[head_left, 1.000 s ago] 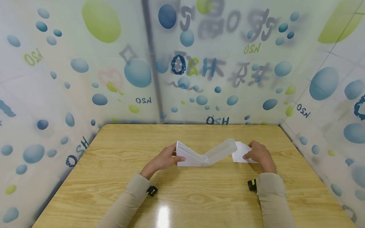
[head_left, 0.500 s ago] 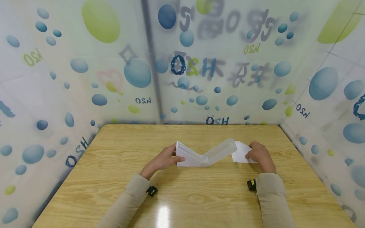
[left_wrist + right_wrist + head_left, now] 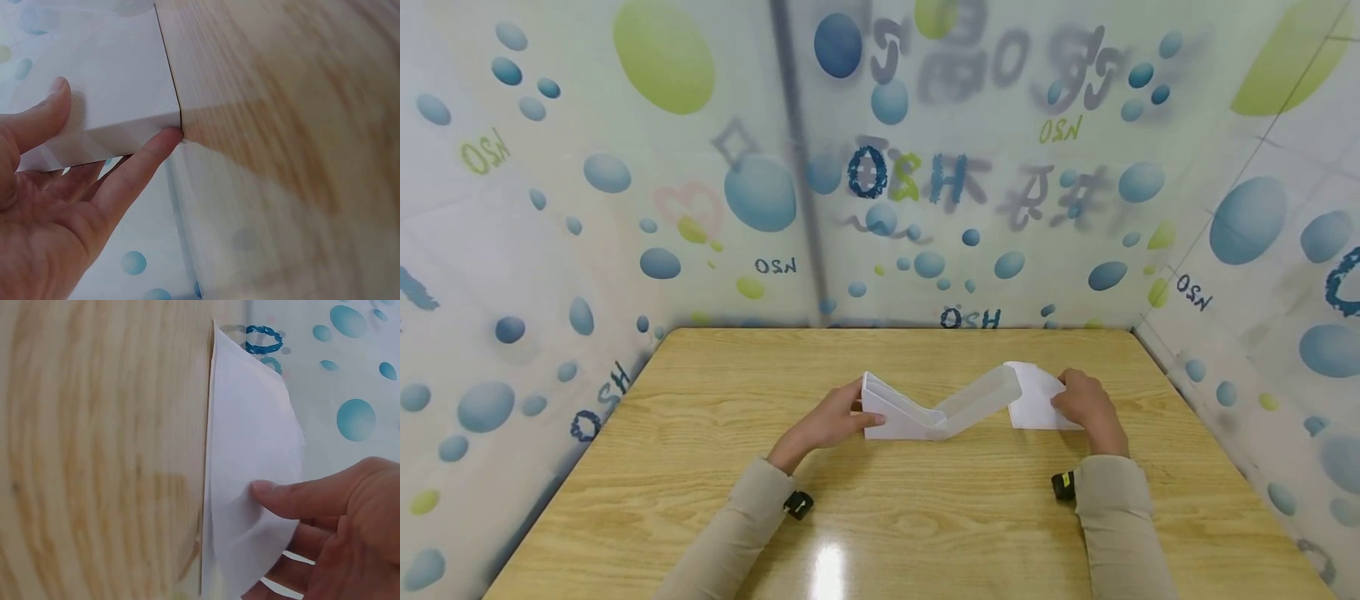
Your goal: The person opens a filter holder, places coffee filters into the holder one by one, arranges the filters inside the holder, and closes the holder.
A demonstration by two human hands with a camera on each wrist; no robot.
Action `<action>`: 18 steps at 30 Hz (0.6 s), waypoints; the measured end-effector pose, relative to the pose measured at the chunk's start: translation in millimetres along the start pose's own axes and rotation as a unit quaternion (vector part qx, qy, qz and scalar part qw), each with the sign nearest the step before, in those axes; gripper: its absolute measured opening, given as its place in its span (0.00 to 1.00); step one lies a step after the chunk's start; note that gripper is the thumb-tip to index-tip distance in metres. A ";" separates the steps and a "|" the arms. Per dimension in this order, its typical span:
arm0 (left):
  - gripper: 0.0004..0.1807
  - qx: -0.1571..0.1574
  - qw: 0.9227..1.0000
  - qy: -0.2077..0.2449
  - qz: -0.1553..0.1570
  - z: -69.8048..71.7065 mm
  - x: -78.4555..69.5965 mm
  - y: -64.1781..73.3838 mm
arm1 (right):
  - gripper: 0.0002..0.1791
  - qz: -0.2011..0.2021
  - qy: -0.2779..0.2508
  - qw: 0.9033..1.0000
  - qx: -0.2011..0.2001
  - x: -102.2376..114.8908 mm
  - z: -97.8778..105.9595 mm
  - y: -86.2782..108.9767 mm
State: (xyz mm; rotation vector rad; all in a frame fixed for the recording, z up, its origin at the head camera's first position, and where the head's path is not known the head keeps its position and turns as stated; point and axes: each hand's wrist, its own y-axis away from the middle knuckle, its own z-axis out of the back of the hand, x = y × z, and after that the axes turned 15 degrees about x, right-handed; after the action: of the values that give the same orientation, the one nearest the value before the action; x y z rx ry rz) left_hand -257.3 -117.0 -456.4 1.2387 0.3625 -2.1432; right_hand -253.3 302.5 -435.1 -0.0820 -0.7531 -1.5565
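Note:
A white box [image 3: 897,417] with slanted sides stands on the table, its translucent plastic lid [image 3: 981,402] folded back to the right. My left hand [image 3: 835,415] grips the box's left end, thumb on the near face and fingers behind, as the left wrist view also shows. To the right, my right hand [image 3: 1084,402] pinches a white fan-shaped paper [image 3: 1033,400] between thumb and fingers. In the right wrist view the fan-shaped paper [image 3: 247,444] has a curved outer edge and its straight edge along the tabletop. The lid's upper end overlaps the paper's left side in the head view.
The wooden table [image 3: 880,517] has a back edge against a patterned wall [image 3: 902,250], with similar walls at left and right. Each wrist bears a small black camera, such as the right wrist camera [image 3: 1063,486].
The fan-shaped paper's upper left corner has risen beside the lid, and more of the paper shows. My right thumb has shifted slightly right. The left hand and the box have kept their place.

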 end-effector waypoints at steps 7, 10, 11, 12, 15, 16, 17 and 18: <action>0.17 0.000 1.000 0.002 0.001 -0.2 0.6 0.4 | 0.25 0.002 0.002 1.000 -0.001 -2.0 -0.8 -1.3; 0.17 -0.001 1.000 0.002 0.001 -0.3 0.4 0.4 | 0.25 0.003 0.002 1.000 -0.004 -2.5 -0.5 -1.5; 0.17 -0.002 1.000 0.001 0.001 -0.3 0.2 0.4 | 0.25 0.004 0.002 1.000 -0.007 -2.6 -0.3 -1.6; 0.17 -0.002 1.000 0.000 0.001 -0.3 0.0 0.4 | 0.25 0.005 0.001 1.000 -0.009 -2.6 -0.2 -1.6; 0.17 -0.001 1.000 -0.002 0.000 -0.2 -1.0 0.5 | 0.25 0.010 0.000 1.000 -0.018 -2.7 0.8 -1.2; 0.17 -0.001 1.000 -0.003 0.000 -0.2 -1.3 0.5 | 0.25 0.012 -0.001 1.000 -0.021 -2.5 1.3 -0.7; 0.17 -0.001 1.000 -0.003 -0.001 -0.2 -1.6 0.6 | 0.24 0.014 -0.002 1.000 -0.024 -2.2 1.9 -0.2; 0.17 -0.001 1.000 -0.003 -0.001 -0.2 -1.7 0.6 | 0.24 0.016 -0.003 1.000 -0.026 -1.9 2.5 0.4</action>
State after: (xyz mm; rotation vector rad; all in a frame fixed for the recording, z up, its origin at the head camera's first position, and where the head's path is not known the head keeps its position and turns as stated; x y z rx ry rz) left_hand -256.2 -116.8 -454.9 1.2300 0.3636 -2.1479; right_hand -253.6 305.5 -433.9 -0.1365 -0.7128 -1.5461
